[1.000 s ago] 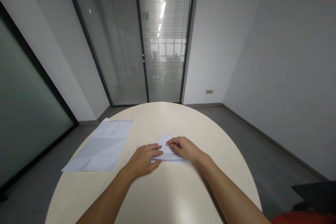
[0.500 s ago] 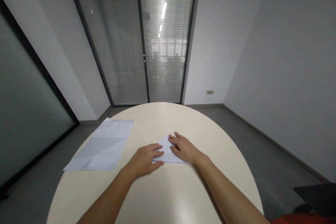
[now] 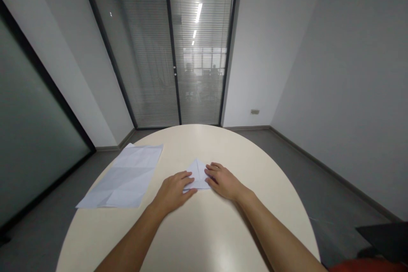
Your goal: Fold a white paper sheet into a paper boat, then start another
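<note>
A small folded piece of white paper [image 3: 198, 177] lies on the table between my two hands. It comes to a point on its far side, has a straight near edge and shows a crease down its middle. My left hand [image 3: 174, 192] rests over its left side with fingers spread, the thumb by the near edge. On the other side, my right hand [image 3: 224, 182] touches the paper with its fingertips, fingers stretched out and apart. Both hands hide the paper's side corners.
Creased white sheet paper [image 3: 127, 178] lies on the left of the round cream table [image 3: 197, 229]. Beyond the table stands a glass partition with blinds [image 3: 153, 59]. A dark, flat object [image 3: 385, 238] and something red [image 3: 366, 265] show at the lower right.
The folded paper has shifted slightly left and away from me and turned a little, so its point sits farther left. My left hand has moved slightly left; my right has barely moved.
</note>
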### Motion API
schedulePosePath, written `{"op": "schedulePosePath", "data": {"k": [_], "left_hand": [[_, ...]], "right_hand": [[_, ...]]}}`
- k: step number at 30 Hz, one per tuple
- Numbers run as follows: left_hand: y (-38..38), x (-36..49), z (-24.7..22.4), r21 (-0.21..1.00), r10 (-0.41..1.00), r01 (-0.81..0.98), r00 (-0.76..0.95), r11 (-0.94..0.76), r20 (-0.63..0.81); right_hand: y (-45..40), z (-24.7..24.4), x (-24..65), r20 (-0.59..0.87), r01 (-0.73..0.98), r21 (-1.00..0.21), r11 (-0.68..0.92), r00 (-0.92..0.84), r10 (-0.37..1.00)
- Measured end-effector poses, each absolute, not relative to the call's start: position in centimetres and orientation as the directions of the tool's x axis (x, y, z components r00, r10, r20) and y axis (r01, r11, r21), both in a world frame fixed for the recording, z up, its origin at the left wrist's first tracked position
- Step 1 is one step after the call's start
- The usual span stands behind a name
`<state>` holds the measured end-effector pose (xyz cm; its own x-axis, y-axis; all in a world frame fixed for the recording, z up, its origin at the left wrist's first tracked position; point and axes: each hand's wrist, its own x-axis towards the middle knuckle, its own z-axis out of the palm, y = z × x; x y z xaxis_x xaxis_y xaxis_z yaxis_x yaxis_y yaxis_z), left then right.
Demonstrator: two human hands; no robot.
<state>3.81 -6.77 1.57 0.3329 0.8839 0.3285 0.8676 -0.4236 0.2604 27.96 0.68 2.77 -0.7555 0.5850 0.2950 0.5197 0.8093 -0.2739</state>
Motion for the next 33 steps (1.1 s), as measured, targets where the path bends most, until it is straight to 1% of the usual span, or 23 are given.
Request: {"op": "schedulePosePath", "data": {"k": [7, 12, 16, 21, 24, 29, 33], "left_hand": [[-6.9, 3.8, 1.7, 0.277, 0.893, 0.869, 0.319, -0.410, 0.319], [-6.8, 3.8, 1.6, 0.308, 0.890, 0.858, 0.307, -0.412, 0.337], [-6.7, 3.9, 1.7, 0.344, 0.905, 0.860, 0.262, -0.376, 0.334], [-6.4, 3.8, 1.5, 0.427, 0.929, 0.857, 0.143, -0.289, 0.341], [-6.2, 3.5, 1.2, 0.465, 0.939, 0.849, 0.095, -0.250, 0.332], [-5.7, 3.0, 0.4, 0.488, 0.939, 0.839, 0.076, -0.242, 0.336], [-5.5, 2.8, -0.2, 0.500, 0.923, 0.816, 0.098, -0.288, 0.372]], "right_hand": [[0.1, 3.9, 28.0, 0.234, 0.564, -0.307, 0.767, -0.736, 0.635], [-0.1, 4.5, 28.3, 0.216, 0.540, -0.331, 0.774, -0.756, 0.619], [0.0, 4.3, 28.6, 0.200, 0.530, -0.378, 0.759, -0.754, 0.626], [0.5, 3.6, 28.6, 0.205, 0.566, -0.443, 0.695, -0.691, 0.693], [0.7, 3.3, 28.6, 0.232, 0.573, -0.467, 0.674, -0.656, 0.718], [1.1, 2.7, 28.6, 0.262, 0.576, -0.493, 0.652, -0.616, 0.743], [1.4, 2.3, 28.7, 0.276, 0.576, -0.498, 0.649, -0.604, 0.748]]}}
